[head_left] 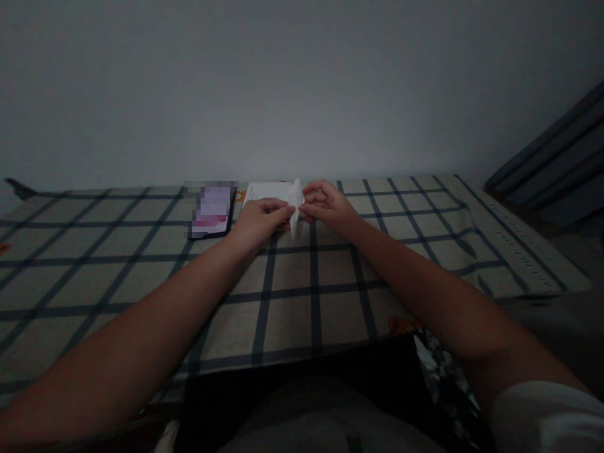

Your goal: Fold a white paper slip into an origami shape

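Observation:
Both my arms reach forward over a checked cloth [306, 296]. My left hand [259, 223] and my right hand [328, 206] meet at a small folded white paper piece [296, 207], each pinching one side of it with closed fingers. The piece stands upright between the fingertips, just above the cloth. Behind it lies a flat white sheet of paper [264, 190], partly hidden by my left hand.
A phone [212, 211] with a lit screen lies on the cloth left of my left hand. A plain wall rises behind the cloth's far edge. A dark curtain [557, 170] hangs at the right. The room is dim.

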Available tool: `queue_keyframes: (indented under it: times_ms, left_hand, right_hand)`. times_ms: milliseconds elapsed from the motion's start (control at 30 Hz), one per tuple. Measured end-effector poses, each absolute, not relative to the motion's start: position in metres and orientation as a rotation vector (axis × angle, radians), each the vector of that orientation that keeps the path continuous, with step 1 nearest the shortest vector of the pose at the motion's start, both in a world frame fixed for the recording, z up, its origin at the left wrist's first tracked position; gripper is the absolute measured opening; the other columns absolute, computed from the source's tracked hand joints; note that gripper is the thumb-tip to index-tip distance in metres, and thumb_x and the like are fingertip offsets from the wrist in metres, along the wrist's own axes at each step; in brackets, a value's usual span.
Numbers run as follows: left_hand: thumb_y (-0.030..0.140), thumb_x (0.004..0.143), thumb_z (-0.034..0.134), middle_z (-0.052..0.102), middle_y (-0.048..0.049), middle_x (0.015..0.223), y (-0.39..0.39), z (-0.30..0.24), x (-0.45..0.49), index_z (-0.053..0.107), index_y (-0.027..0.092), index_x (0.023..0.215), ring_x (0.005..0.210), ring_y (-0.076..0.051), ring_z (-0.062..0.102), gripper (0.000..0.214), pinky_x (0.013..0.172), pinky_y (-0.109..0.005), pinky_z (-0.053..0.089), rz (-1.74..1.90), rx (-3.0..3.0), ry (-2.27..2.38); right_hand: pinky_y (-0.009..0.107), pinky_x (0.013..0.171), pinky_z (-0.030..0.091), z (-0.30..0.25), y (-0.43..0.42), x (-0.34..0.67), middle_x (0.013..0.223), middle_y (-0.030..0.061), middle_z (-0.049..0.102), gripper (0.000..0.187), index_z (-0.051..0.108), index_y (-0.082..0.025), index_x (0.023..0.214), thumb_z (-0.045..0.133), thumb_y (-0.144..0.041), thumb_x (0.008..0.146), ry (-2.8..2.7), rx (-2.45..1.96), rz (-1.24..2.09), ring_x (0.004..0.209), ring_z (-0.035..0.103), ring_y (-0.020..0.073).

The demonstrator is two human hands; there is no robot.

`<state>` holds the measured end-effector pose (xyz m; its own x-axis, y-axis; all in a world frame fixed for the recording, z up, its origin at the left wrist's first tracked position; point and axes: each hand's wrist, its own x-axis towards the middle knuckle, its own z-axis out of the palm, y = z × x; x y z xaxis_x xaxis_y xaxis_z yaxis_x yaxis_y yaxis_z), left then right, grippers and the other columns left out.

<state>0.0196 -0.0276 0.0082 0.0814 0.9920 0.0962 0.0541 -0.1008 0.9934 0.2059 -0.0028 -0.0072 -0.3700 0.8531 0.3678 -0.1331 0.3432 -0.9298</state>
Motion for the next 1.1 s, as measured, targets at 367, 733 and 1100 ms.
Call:
queue_keyframes:
  times_ms: [367,733,1100]
  left_hand:
    - [0.042,0.064,0.083,0.070,-0.0036,0.068,-0.0271,0.0052,0.0163,0.074,0.014,0.077,0.059,-0.013,0.063,0.033,0.062,-0.026,0.053,1.175,1.422,1.132]
    - [0.038,0.068,0.080,0.069,-0.0024,0.065,-0.0282,0.0037,0.0159,0.074,0.015,0.074,0.058,-0.013,0.062,0.024,0.059,-0.024,0.050,1.173,1.473,1.151]
    - [0.038,0.061,0.087,0.067,-0.0015,0.065,-0.0263,0.0085,0.0152,0.072,0.015,0.071,0.055,-0.010,0.058,0.029,0.056,-0.022,0.047,1.119,1.394,1.063]
  right_hand:
    - [0.026,0.068,0.055,-0.0037,-0.0036,0.2108,0.074,0.0012,0.068,0.030,0.066,-0.014,0.085,0.076,-0.042,0.078,-1.657,-0.798,1.274,0.068,0.063,0.0103]
    - [0.026,0.064,0.051,-0.0011,-0.0071,0.2086,0.071,0.0011,0.066,0.030,0.063,-0.015,0.080,0.076,-0.042,0.077,-1.718,-0.850,1.133,0.066,0.061,0.0114]
    - [0.026,0.064,0.052,0.0022,-0.0095,0.2102,0.070,0.0014,0.066,0.037,0.065,-0.014,0.080,0.072,-0.051,0.080,-1.703,-0.822,1.128,0.064,0.061,0.0109]
